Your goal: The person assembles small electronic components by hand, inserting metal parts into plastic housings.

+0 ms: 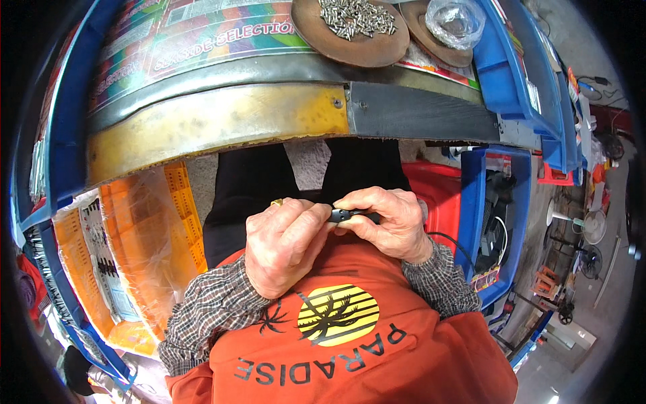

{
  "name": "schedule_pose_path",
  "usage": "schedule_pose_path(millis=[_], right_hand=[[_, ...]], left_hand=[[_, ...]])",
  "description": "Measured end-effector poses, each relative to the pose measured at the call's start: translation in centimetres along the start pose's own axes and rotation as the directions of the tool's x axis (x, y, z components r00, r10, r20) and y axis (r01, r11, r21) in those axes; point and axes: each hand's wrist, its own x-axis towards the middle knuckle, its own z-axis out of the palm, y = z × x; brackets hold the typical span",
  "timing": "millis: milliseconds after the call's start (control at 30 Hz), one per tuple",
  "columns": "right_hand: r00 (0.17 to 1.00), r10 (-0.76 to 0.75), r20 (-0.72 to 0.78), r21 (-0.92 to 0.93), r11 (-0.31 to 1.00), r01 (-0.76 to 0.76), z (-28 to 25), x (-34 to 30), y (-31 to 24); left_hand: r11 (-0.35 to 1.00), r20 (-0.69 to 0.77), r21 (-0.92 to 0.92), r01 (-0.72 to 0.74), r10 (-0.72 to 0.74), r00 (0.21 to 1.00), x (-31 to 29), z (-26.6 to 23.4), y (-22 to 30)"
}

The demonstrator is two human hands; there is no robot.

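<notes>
Close in front of my orange apron, both hands meet over a small black part with little round holes (341,215). My left hand (282,246), with a gold ring on one finger, pinches its left end between closed fingers. From the other side my right hand (389,219) grips the right end with thumb and forefinger. My fingers cover much of the part, so its exact kind cannot be made out. Beyond them on the bench, a round brown dish (306,34) carries a heap of small silvery metal pieces (356,18).
The bench edge (222,128), yellow and black, runs across ahead of my lap. At its right stand a clear plastic bag (455,23) on a brown dish and a blue bin (501,74). Orange crates (145,249) flank me on the left, a blue crate (471,222) on the right.
</notes>
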Motion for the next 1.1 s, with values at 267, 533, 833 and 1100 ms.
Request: schedule_pose_path(millis=[267, 533, 833, 1100], right_hand=[[0.979, -0.203, -0.019, -0.322, 0.928, 0.186, -2.7, 3.7, -3.3], [0.909, -0.399, -0.123, -0.751, 0.636, 0.177, -5.1, 9.3, -3.7], [0.941, -0.334, -0.055, -0.851, 0.509, 0.131, -5.7, 11.9, -3.0], [0.951, -0.31, -0.015, -0.845, 0.512, 0.154, -6.0, 11.8, -2.5]], left_hand=[[0.993, -0.024, 0.103, -0.05, 0.053, 0.998, 2.5, -1.5, 0.3], [0.984, -0.093, 0.175, -0.039, 0.056, 0.994, 3.9, -3.3, -0.2], [0.978, -0.098, 0.211, -0.007, 0.028, 0.995, 4.1, -4.7, -0.9], [0.988, -0.132, 0.152, 0.01, 0.011, 0.991, 3.9, -4.4, -1.2]])
